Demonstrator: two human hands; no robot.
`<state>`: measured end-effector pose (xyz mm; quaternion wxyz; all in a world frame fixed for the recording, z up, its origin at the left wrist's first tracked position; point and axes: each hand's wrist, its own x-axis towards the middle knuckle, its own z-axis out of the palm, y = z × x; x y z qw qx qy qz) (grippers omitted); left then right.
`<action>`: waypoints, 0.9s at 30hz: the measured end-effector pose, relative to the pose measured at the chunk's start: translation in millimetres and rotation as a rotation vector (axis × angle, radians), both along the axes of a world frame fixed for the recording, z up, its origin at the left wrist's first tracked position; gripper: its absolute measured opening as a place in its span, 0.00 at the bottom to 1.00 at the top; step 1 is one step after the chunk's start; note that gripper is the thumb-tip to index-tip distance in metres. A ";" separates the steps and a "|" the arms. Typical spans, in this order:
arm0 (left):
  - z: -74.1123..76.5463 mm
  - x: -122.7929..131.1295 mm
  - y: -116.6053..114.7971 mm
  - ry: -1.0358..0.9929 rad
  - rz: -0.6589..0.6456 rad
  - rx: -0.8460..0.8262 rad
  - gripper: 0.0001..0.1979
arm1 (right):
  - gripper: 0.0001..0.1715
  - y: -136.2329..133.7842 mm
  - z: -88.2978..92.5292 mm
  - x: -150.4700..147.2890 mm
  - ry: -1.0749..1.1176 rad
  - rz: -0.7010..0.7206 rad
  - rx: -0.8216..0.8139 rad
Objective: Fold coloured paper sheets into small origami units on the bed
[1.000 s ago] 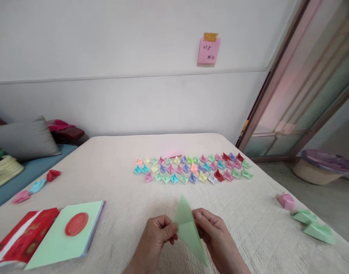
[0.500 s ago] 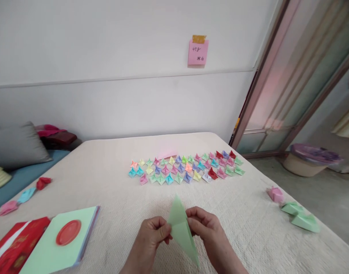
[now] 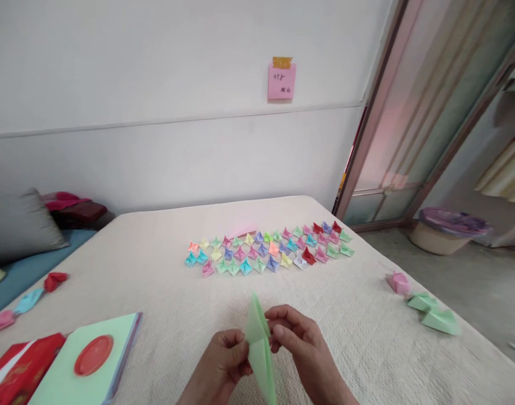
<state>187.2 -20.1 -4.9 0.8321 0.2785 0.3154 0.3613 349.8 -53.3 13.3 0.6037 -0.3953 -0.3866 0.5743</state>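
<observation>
My left hand (image 3: 226, 357) pinches a folded sheet of light green paper (image 3: 260, 346) at its left side, thumb in front. The paper stands nearly upright, pointed at top, with its layers parted along the right edge. At that right edge my right hand (image 3: 297, 343) has its fingers curled around the paper's side, fingertips against it and partly hidden. Beyond my hands lie several rows of small folded paper pieces (image 3: 245, 266) in many colours.
Left, a red plastic lid (image 3: 94, 355) rests on a stack of green paper (image 3: 78, 377) beside a red packet (image 3: 25, 365). Folded pieces lie near both edges: red (image 3: 55, 281) at left, green (image 3: 441, 320) and pink (image 3: 398, 282) at right. A lined bin (image 3: 447, 233) stands on the floor.
The green paper has turned more edge-on, and its layers on the right have opened wider. My right hand's fingers have shifted slightly left along with it. The view has swung a little right.
</observation>
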 end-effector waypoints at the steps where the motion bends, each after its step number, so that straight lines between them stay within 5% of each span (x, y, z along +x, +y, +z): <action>1: -1.7 0.0 0.2 0.020 0.000 0.009 0.17 | 0.11 0.3 0.1 0.7 -0.003 -0.009 0.000; 11: -12.2 -1.2 2.0 0.193 -0.048 0.170 0.17 | 0.12 -0.1 8.6 2.9 0.022 -0.029 -0.079; 27: -6.3 -6.4 4.8 0.263 -0.065 0.292 0.16 | 0.12 3.4 3.8 3.1 0.084 0.008 -0.109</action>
